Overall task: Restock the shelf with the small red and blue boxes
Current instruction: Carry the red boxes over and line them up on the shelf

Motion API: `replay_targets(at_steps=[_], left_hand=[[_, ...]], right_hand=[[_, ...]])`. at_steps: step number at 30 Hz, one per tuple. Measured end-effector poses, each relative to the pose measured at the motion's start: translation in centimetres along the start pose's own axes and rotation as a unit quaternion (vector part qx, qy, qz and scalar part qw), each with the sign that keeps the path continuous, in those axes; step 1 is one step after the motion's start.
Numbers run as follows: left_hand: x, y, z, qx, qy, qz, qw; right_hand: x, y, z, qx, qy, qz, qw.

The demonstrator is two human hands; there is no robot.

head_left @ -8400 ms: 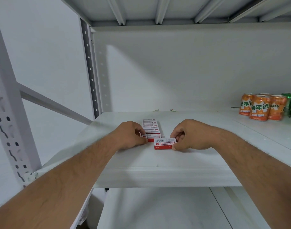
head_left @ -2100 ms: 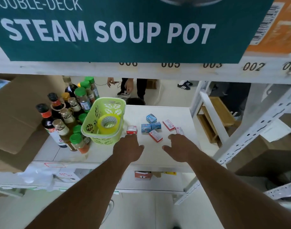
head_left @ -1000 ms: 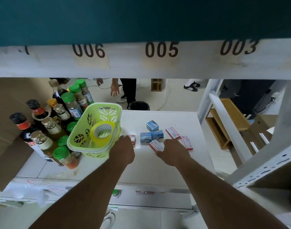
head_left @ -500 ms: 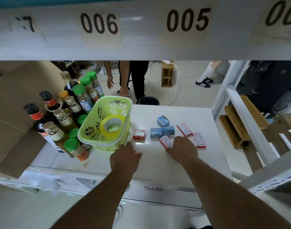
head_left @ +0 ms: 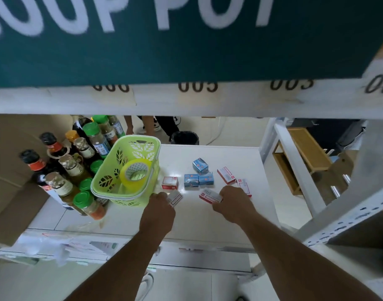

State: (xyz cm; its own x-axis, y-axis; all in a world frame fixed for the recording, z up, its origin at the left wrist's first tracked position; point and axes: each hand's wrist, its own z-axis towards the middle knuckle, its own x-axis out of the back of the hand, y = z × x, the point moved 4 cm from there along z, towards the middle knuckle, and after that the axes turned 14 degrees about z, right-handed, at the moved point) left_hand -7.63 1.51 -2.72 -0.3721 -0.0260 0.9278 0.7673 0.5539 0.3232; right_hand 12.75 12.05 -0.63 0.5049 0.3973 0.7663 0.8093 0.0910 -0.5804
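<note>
each hand pinches one red box: left hand (head_left: pixel 159 208) holds the box (head_left: pixel 175 197) just beside the green basket (head_left: pixel 129 168), right hand (head_left: pixel 234 203) holds another (head_left: pixel 210 196). on the white surface (head_left: pixel 208 224), toward 12 o'clock of the hands, three red boxes (head_left: pixel 170 183) and three blue boxes (head_left: pixel 198 178) lie unpicked. judgement: restocking is mid-course; the destination shelf is out of view.
</note>
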Motion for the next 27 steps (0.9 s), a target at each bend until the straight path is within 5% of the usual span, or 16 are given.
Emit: replay_targets(at_steps=[8, 17, 27], left_hand=[[4.4, 3.2, -1.0, -0.167, 0.034, 0.017, 0.985], [7.7, 6.1, -5.2, -0.316, -0.043, -0.002, 0.948], [8.9, 15.8, -14.3, -0.484, -0.075, -0.024, 0.871]], right_hand=[[3.6, -0.6, -4.8, 0.012, 0.033, 0.054, 0.998], [7.7, 0.0, -15.0, -0.028, 0.139, 0.127, 0.982], [13.8, 5.2, -29.5, -0.077, 0.225, 0.121, 0.964]])
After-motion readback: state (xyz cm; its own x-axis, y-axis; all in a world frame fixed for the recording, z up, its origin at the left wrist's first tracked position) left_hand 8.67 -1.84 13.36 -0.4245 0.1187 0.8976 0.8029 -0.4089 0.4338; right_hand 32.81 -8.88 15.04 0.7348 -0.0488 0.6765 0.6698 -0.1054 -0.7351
